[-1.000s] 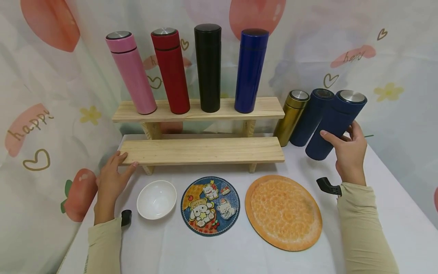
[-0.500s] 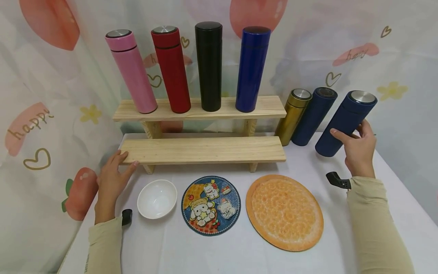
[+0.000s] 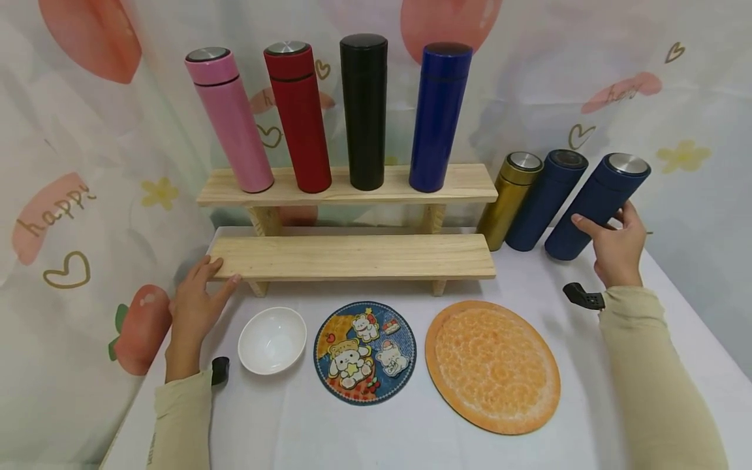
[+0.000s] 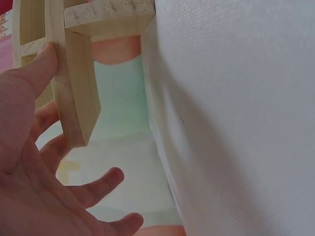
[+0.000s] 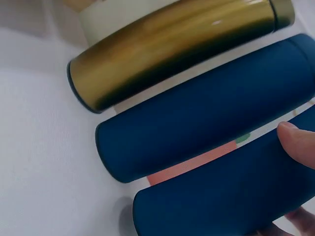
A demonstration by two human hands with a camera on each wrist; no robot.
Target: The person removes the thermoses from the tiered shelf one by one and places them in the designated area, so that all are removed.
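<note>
My right hand (image 3: 621, 249) holds a navy blue thermos bottle (image 3: 592, 199) with a silver lid top, thumb on the near side and fingers behind. The bottle leans right, its base close over the tablecloth. Left of it stand another navy bottle (image 5: 206, 113) and a gold bottle (image 5: 172, 49). With my left hand (image 3: 196, 301), I grip the left end of the lower plank of a wooden two-step stand (image 3: 352, 258). In the left wrist view the thumb (image 4: 45, 64) lies on the plank's front edge, two fingers at its end, the others spread.
Pink (image 3: 232, 124), red (image 3: 299, 121), black (image 3: 364, 114) and blue (image 3: 440, 121) bottles stand on the upper step. In front lie a white bowl (image 3: 272, 341), a round cartoon mat (image 3: 364, 352) and a round orange mat (image 3: 492, 367). A printed cloth (image 3: 529, 72) hangs behind.
My right hand has carried the navy bottle rightward and slightly back, widening then slightly narrowing the gap to the other navy bottle. The left hand keeps its place on the stand.
</note>
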